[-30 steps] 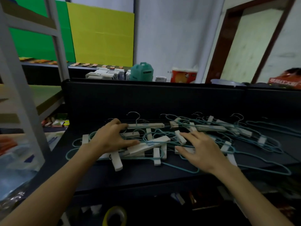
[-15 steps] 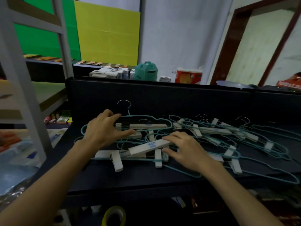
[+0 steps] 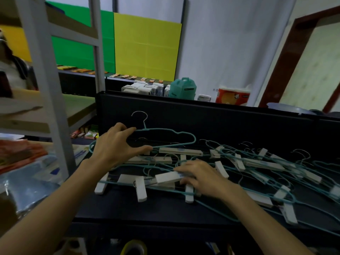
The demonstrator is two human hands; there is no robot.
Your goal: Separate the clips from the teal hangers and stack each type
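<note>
Left hand (image 3: 117, 144): gripped a raised teal hanger (image 3: 176, 134) at its left shoulder, hook up.
Right hand (image 3: 200, 176): pressed flat, fingers straight, on a white clip (image 3: 168, 178) in the pile.
Hanger axis: ran left to right, rising above the tangle (image 3: 257, 168) on the dark table (image 3: 147, 208).
Clips: lay below and right of the lifted hanger, nearer the right hand.

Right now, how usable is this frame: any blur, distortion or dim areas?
Head view: wide-angle bending bows the rack post and door frame; the left edge is smeared; the table is dim, yet the left hand, right hand, lifted hanger and clips read clearly.
</note>
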